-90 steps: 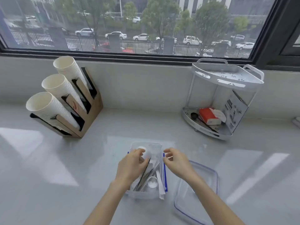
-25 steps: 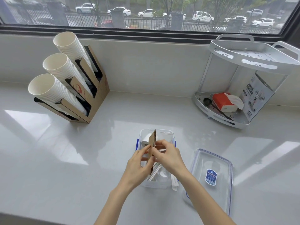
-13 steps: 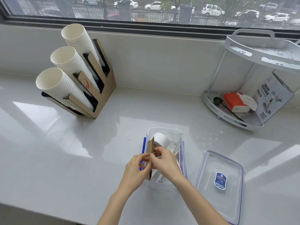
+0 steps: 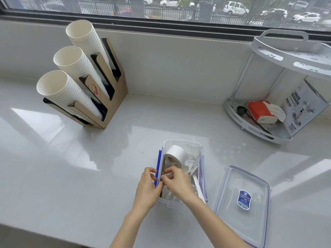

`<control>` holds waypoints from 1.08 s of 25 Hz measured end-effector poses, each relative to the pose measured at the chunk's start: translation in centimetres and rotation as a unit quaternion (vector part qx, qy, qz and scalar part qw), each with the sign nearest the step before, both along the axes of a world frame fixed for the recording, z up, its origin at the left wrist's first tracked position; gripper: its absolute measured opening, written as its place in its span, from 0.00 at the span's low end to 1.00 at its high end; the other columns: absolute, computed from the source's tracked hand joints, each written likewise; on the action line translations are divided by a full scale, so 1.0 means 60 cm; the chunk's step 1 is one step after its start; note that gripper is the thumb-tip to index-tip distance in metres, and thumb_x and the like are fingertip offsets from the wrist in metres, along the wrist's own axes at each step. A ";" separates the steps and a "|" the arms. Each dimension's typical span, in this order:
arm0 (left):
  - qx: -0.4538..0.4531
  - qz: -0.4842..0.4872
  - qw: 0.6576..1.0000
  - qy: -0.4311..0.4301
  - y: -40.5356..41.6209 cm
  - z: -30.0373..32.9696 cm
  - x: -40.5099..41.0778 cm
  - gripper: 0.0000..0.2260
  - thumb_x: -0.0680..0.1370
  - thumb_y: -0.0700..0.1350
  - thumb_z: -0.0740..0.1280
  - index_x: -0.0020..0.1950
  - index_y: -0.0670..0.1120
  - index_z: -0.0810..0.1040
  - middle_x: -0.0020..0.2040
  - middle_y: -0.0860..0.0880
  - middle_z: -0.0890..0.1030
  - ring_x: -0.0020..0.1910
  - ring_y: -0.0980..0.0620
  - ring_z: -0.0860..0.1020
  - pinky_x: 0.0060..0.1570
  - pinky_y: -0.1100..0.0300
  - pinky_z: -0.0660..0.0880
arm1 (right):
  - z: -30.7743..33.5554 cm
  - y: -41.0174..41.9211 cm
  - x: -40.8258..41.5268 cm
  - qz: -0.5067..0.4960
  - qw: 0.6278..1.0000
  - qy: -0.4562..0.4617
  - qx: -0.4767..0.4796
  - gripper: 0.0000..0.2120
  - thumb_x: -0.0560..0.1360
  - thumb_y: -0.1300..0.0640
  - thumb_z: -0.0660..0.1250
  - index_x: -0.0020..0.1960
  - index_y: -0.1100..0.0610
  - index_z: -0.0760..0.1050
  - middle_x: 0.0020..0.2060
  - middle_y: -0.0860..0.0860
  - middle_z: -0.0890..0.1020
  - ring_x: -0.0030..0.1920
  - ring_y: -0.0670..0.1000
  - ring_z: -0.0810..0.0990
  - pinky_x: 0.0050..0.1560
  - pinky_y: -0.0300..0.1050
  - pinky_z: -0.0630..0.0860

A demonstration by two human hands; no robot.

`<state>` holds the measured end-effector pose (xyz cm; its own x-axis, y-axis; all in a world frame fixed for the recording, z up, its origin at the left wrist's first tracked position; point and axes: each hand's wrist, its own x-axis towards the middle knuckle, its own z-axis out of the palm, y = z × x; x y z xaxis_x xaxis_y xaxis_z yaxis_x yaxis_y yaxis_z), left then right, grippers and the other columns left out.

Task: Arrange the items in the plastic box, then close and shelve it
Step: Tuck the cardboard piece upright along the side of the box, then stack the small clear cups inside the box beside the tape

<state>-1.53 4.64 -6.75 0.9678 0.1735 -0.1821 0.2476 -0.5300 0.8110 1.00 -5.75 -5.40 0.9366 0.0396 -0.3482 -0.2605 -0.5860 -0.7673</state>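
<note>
On the desk, near edge: clear plastic box (image 4: 195, 151) stands open, with blue latches along its two long sides.
Desk: pale glossy desk (image 4: 71, 167) under a window, with street and parked cars outside.
Left hand: left hand (image 4: 147, 187) is at the box's left wall, fingers curled; thumb and forefinger pinch the top edge of a thin brown cardboard sheet (image 4: 162, 173).
Right hand: right hand (image 4: 177, 182) reaches over the box opening; its fingertips (image 4: 165, 173) meet the left hand's on the same sheet.
Cardboard sheet: stands on edge inside the box, flat against the left wall, just inside the blue latch (image 4: 159, 161).
Box contents, far end: white tape roll (image 4: 176, 154) lies tilted, its brown core facing the near side.
Box contents, right side: clear glass cup (image 4: 194, 154) beside the roll; long white utensils (image 4: 198, 187) lie lengthwise, partly hidden by the right hand.
Lid: clear lid (image 4: 241, 204) lies flat on the desk just right of the box, apart from it, with a blue label at its centre.
Cup holder: brown cardboard holder (image 4: 114, 97) at far left carries three slanted stacks of white paper cups (image 4: 71, 68).
Corner shelf: white two-tier corner shelf (image 4: 293, 56) at far right; upper tier bare, lower tier holding an orange tissue pack (image 4: 259, 111), a dark spoon (image 4: 240, 110) and a printed carton (image 4: 302, 106).
</note>
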 end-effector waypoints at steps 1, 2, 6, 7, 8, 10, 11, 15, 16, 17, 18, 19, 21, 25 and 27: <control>0.005 -0.007 1.000 0.006 0.001 0.000 0.001 0.13 0.73 0.43 0.65 0.56 0.45 0.67 0.49 0.47 0.73 0.36 0.51 0.71 0.37 0.63 0.67 | 0.000 -0.002 0.000 0.005 1.000 0.004 0.002 0.15 0.73 0.56 0.63 0.58 0.59 0.75 0.51 0.57 0.84 0.52 0.54 0.81 0.53 0.44 0.76; 0.012 -0.016 1.000 0.008 0.002 0.000 0.002 0.14 0.73 0.43 0.65 0.56 0.45 0.67 0.50 0.47 0.73 0.35 0.52 0.71 0.38 0.63 0.67 | 0.002 -0.004 0.001 0.010 1.000 0.008 0.002 0.14 0.73 0.57 0.63 0.58 0.59 0.75 0.51 0.57 0.84 0.52 0.54 0.82 0.54 0.45 0.77; 0.050 -0.039 0.998 -0.017 0.004 0.010 0.012 0.16 0.73 0.44 0.66 0.58 0.46 0.67 0.49 0.52 0.69 0.33 0.59 0.71 0.40 0.63 0.67 | 0.016 -0.031 0.009 0.000 1.000 -0.005 0.022 0.13 0.72 0.60 0.61 0.54 0.60 0.77 0.46 0.58 0.84 0.49 0.55 0.82 0.55 0.49 0.78; 0.059 -0.044 0.997 -0.030 0.004 0.014 0.016 0.15 0.73 0.45 0.66 0.57 0.46 0.68 0.48 0.52 0.69 0.33 0.58 0.70 0.40 0.63 0.66 | 0.022 -0.041 0.013 -0.010 0.999 -0.015 0.028 0.12 0.72 0.60 0.61 0.54 0.60 0.77 0.44 0.57 0.83 0.49 0.55 0.82 0.54 0.50 0.78; 0.069 -0.051 0.995 -0.047 0.001 0.018 0.021 0.13 0.73 0.45 0.66 0.56 0.46 0.70 0.47 0.53 0.69 0.34 0.57 0.70 0.40 0.64 0.66 | 0.028 -0.053 0.018 -0.023 0.999 -0.027 0.032 0.12 0.72 0.60 0.61 0.53 0.60 0.77 0.42 0.55 0.83 0.48 0.55 0.83 0.53 0.50 0.79; 0.096 -0.073 0.989 -0.090 -0.005 0.026 0.032 0.09 0.73 0.45 0.65 0.53 0.47 0.73 0.46 0.53 0.71 0.40 0.54 0.70 0.41 0.65 0.65 | 0.041 -0.080 0.030 -0.057 0.997 -0.049 0.032 0.10 0.72 0.59 0.62 0.51 0.57 0.78 0.42 0.53 0.82 0.47 0.54 0.82 0.52 0.50 0.78; 0.116 -0.089 0.984 -0.104 -0.010 0.029 0.038 0.09 0.74 0.46 0.65 0.53 0.47 0.74 0.47 0.53 0.73 0.44 0.54 0.70 0.43 0.64 0.65 | 0.046 -0.095 0.036 -0.073 0.995 -0.061 0.026 0.10 0.72 0.59 0.62 0.51 0.56 0.78 0.42 0.53 0.82 0.46 0.53 0.82 0.51 0.48 0.78; 0.254 -0.164 0.949 -0.085 -0.025 0.020 0.058 0.18 0.74 0.53 0.63 0.63 0.53 0.71 0.61 0.56 0.73 0.61 0.52 0.65 0.55 0.59 0.58 | 0.052 -0.141 0.057 -0.101 0.987 -0.124 -0.023 0.11 0.73 0.60 0.62 0.55 0.55 0.76 0.48 0.51 0.78 0.45 0.50 0.77 0.48 0.40 0.70; 0.279 -0.178 0.941 -0.073 -0.027 0.015 0.060 0.21 0.74 0.55 0.62 0.65 0.53 0.68 0.64 0.58 0.71 0.64 0.52 0.63 0.57 0.58 0.56 | 0.050 -0.147 0.060 -0.098 0.985 -0.135 -0.034 0.12 0.74 0.60 0.62 0.57 0.55 0.75 0.52 0.52 0.76 0.46 0.49 0.76 0.49 0.40 0.71; 0.293 -0.187 0.936 -0.063 -0.027 0.010 0.062 0.24 0.73 0.56 0.63 0.68 0.53 0.65 0.67 0.58 0.68 0.66 0.52 0.60 0.59 0.57 0.54 | 0.046 -0.151 0.063 -0.093 0.985 -0.142 -0.041 0.14 0.74 0.60 0.62 0.59 0.55 0.74 0.56 0.53 0.74 0.49 0.50 0.76 0.52 0.42 0.71; 0.301 -0.192 0.933 -0.054 -0.028 0.006 0.063 0.27 0.72 0.57 0.63 0.69 0.53 0.63 0.69 0.59 0.66 0.67 0.51 0.58 0.60 0.56 0.53 | 0.042 -0.154 0.066 -0.087 0.985 -0.145 -0.042 0.16 0.74 0.59 0.63 0.61 0.54 0.72 0.59 0.53 0.72 0.54 0.51 0.76 0.55 0.44 0.71; 0.306 -0.190 0.932 -0.048 -0.029 0.002 0.066 0.29 0.72 0.58 0.63 0.70 0.52 0.61 0.70 0.59 0.64 0.68 0.50 0.57 0.61 0.55 0.52 | 0.037 -0.155 0.071 -0.076 0.986 -0.143 -0.042 0.18 0.73 0.59 0.63 0.63 0.53 0.71 0.62 0.53 0.70 0.58 0.53 0.74 0.58 0.45 0.70; 0.320 -0.185 0.928 -0.046 -0.032 -0.001 0.067 0.30 0.71 0.59 0.63 0.70 0.52 0.60 0.70 0.58 0.63 0.68 0.50 0.56 0.61 0.54 0.52 | 0.030 -0.155 0.076 -0.046 0.989 -0.129 -0.053 0.23 0.73 0.59 0.64 0.67 0.53 0.67 0.68 0.53 0.65 0.66 0.55 0.67 0.63 0.45 0.66; 0.336 -0.171 0.924 -0.062 -0.037 -0.002 0.071 0.24 0.72 0.59 0.62 0.66 0.55 0.66 0.68 0.60 0.67 0.68 0.51 0.56 0.58 0.54 0.50 | 0.017 -0.144 0.083 -0.022 0.992 -0.101 -0.074 0.19 0.74 0.58 0.63 0.65 0.54 0.70 0.71 0.52 0.64 0.68 0.55 0.64 0.63 0.46 0.65; 0.329 -0.166 0.927 -0.067 -0.037 -0.002 0.068 0.19 0.72 0.58 0.63 0.62 0.57 0.69 0.65 0.61 0.69 0.67 0.51 0.57 0.56 0.55 0.48 | 0.012 -0.140 0.080 -0.026 0.991 -0.105 -0.081 0.13 0.75 0.58 0.62 0.58 0.55 0.75 0.68 0.52 0.67 0.66 0.55 0.66 0.61 0.46 0.65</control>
<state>2.57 2.43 -6.84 0.9940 -0.1077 -0.0178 -0.0976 -0.9499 0.2968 5.79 -14.16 -4.67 0.9885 -0.0518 -0.1422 -0.1379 -0.6954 -0.7052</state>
